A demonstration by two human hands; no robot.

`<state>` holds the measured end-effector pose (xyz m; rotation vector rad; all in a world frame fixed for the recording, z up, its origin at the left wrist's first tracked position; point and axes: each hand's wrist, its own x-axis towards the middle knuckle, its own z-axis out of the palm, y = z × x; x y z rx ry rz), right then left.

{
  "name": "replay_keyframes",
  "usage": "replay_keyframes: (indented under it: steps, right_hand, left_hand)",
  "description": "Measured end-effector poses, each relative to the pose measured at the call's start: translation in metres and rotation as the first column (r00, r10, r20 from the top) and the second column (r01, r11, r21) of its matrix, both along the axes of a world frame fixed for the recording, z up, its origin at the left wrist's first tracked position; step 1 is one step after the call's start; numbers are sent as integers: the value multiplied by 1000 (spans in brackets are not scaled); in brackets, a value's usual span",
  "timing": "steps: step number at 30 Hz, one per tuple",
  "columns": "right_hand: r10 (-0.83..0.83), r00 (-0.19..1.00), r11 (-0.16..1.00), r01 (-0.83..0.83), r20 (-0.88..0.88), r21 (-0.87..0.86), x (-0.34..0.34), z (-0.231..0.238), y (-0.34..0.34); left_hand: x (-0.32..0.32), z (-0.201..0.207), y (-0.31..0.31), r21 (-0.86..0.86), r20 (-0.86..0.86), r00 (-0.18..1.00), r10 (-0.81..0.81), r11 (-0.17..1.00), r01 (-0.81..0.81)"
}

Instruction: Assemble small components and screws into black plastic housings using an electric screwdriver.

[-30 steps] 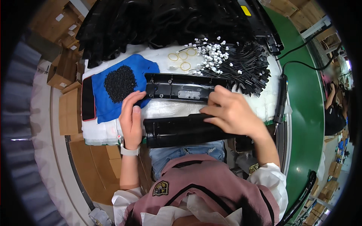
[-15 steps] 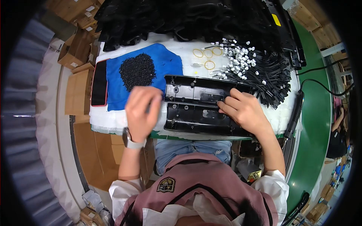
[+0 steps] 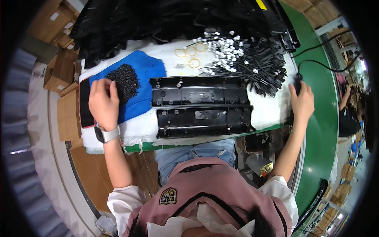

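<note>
My left hand (image 3: pixel 104 100) is at the left edge of a heap of tiny black pieces (image 3: pixel 128 81), which look like screws, on a blue cloth (image 3: pixel 143 98). Its fingers are curled together, and whatever they hold cannot be made out. On the right, my right hand (image 3: pixel 303 102) is closed around a black corded electric screwdriver (image 3: pixel 299 78), mostly hidden by the hand. Two long black plastic housings lie between my hands, hollow side up: a farther one (image 3: pixel 169 96) and a nearer one (image 3: pixel 177 123), neither touched.
Black cables with white connectors (image 3: pixel 225 51) are heaped behind the housings, beside loose yellow rubber bands (image 3: pixel 194 63). A red-edged phone (image 3: pixel 85 103) lies at the left. Large glossy black parts (image 3: pixel 158 23) fill the back. A green surface (image 3: pixel 321 130) runs along the right.
My right hand has left the housings and moved right onto the screwdriver. My left hand has come to the heap's left edge. The whole view has shifted, with the table things now farther left.
</note>
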<state>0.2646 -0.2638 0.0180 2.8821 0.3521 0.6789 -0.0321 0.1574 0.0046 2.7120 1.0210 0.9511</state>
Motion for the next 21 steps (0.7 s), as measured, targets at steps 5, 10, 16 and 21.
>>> replay_keyframes:
  steps: [5, 10, 16, 21]
  right_hand:
    - [-71, 997, 989, 70, 2, 127, 19, -2, 9]
    - [-278, 947, 957, 288, -161, 45, 36, -2, -5]
    - [-176, 842, 966, 248, -510, 78, 52, 6, -31]
    - [-59, 903, 967, 157, -425, 199, 40, -9, -60]
  left_hand:
    - [1, -5, 6, -25, 26, 998, -62, 998, 62]
    - [-6, -4, 3, -204, 193, 980, -50, 975, 90]
    - [17, 3, -28, -482, 566, 798, -209, 701, 526]
    - [32, 27, -67, -557, 598, 756, -266, 541, 630]
